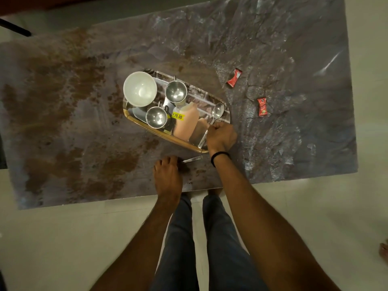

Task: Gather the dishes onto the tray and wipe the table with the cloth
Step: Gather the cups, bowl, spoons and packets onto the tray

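Observation:
An oval mirrored tray with a wooden rim lies in the middle of the table. On it stand a white bowl at the far left and two steel cups. My right hand pinches the handle of a steel spoon, whose bowl rests on the tray's right end. My left hand lies on the table just in front of the tray, fingers curled on one end of a flat steel utensil. No cloth is in view.
Two red sweet wrappers lie on the table to the right of the tray. Brown stains cover the table's left half. The near table edge runs just above my legs. A yellow price sticker is on the tray.

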